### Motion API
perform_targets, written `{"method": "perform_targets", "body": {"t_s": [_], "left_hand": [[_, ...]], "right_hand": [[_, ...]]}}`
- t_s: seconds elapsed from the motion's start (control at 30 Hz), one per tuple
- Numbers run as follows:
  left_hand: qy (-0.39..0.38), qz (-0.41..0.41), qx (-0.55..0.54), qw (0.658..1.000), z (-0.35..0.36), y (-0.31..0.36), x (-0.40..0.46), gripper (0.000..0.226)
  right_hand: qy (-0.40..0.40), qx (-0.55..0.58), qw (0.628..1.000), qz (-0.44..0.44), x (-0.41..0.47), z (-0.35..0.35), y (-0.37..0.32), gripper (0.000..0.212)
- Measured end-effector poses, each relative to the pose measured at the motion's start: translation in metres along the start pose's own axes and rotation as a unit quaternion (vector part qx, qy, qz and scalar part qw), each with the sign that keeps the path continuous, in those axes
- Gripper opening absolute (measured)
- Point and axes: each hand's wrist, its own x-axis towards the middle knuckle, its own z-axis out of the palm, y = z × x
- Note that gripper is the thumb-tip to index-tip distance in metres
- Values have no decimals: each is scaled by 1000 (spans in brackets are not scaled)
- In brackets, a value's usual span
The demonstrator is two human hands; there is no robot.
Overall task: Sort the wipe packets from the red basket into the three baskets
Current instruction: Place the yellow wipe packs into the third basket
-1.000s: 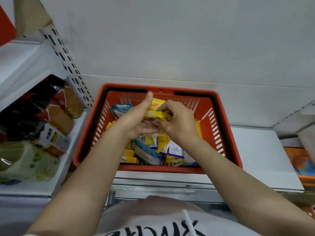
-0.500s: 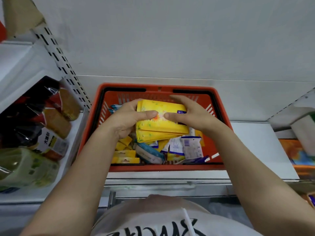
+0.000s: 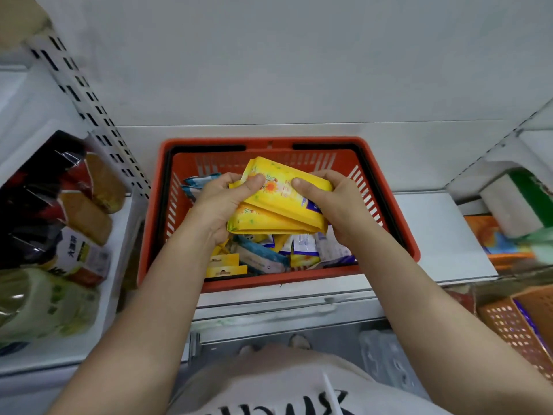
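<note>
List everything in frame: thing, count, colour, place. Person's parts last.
red basket: one, red with black handles, on the white shelf, centre.
yellow wipe packets: a stack, exact count unclear, yellow, held above the basket between both hands.
loose wipe packets: many, yellow, blue and white, in the basket's bottom.
white shelf: one, white, under the basket.
bagged snacks: several, dark and orange-brown, left shelf.
green-yellow bag: one, lower left.
orange perforated basket: one, lower right edge.
left hand: grips the stack's left end.
right hand: grips the stack's right end.
</note>
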Motion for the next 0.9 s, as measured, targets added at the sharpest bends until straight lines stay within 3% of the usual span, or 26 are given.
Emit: {"method": "perform_targets", "body": {"t_s": [0.17, 0.33, 0.47, 0.63, 0.73, 0.83, 0.9], "left_hand": [[57, -2, 29, 998, 1, -8, 2, 43], [13, -13, 17, 1000, 12, -2, -9, 76], [-40, 14, 24, 999, 23, -3, -26, 54], [8, 30, 3, 1000, 48, -17, -46, 46], [6, 47, -21, 999, 82, -32, -61, 38], [-13, 57, -26, 998, 133, -56, -84, 29], [-24, 54, -20, 998, 173, -78, -103, 31]], "right_hand": [[-47, -74, 996, 13, -12, -8, -9, 40], [97, -77, 992, -22, -19, -7, -6, 33], [217, -7, 976, -4, -25, -17, 4, 37], [129, -43, 990, 38, -60, -61, -3, 42], [112, 80, 989, 52, -88, -109, 2, 27], [121, 258, 957, 59, -120, -167, 25, 16], [122, 315, 939, 63, -149, -209, 49, 14]]}}
